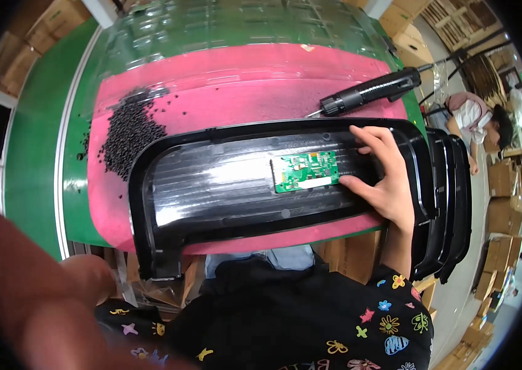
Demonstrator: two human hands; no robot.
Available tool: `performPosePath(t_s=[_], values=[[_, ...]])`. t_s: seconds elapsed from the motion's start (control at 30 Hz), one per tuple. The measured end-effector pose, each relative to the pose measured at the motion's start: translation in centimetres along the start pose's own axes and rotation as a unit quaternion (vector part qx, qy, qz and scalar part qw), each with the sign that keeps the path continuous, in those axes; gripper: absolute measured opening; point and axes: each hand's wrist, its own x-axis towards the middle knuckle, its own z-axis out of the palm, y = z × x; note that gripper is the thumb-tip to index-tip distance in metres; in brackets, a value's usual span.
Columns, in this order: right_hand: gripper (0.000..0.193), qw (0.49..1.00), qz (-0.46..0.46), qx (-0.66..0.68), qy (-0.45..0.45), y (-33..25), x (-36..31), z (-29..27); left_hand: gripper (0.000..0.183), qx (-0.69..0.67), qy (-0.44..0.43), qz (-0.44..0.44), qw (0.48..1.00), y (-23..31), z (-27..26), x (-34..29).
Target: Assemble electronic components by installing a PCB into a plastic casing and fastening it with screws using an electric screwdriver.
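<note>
A black plastic housing lies on the pink mat, its hollow side up and its far wall raised. Inside it sits a green circuit board with a white strip along its near edge. My right hand reaches over the housing's right part with fingers and thumb spread. The thumb tip is at the board's right edge; whether it touches cannot be told. The fingertips are near the far wall. My left hand looms large and blurred at the lower left, close to the camera and away from the housing; its fingers cannot be made out.
A pile of small black screws spreads left of the housing. Behind it lies a black electric screwdriver. Clear plastic sheeting covers the far bench. More black housings stack at right. Another person bends down beyond, near cardboard boxes.
</note>
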Motion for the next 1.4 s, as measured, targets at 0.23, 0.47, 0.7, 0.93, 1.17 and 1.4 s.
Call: performPosePath(t_s=[0.23, 0.47, 0.7, 0.93, 1.17, 1.4], values=[[0.059, 0.995, 0.012, -0.031, 0.098, -2.5, -2.1, -0.3, 0.029, 0.058, 0.211, 0.088, 0.972, -1.1, -2.0, -1.7], [0.058, 0.971, 0.059, -0.193, 0.13, -5.4, -0.1, -4.0, 0.025, 0.003, 0.177, 0.051, 0.983, -1.9, -4.5, -2.0], [0.056, 0.976, 0.195, -0.095, 0.011, 4.1, 5.9, -10.4, 0.022, 0.046, 0.151, -0.038, 0.987, -2.8, -2.4, 1.6], [0.041, 0.965, 0.171, 0.126, 0.152, 6.6, 8.3, -7.5, 0.042, 0.168, -0.347, -0.141, 0.912, -9.9, -0.2, 3.1], [0.047, 0.931, 0.102, 0.336, 0.104, -1.1, 11.4, -0.8, 0.032, 0.261, -0.382, -0.17, 0.87, -13.2, -0.2, -1.4], [0.04, 0.813, 0.009, 0.565, 0.143, -5.1, 12.0, -0.6, 0.017, 0.26, -0.353, -0.101, 0.893, -14.8, 0.7, -1.2]])
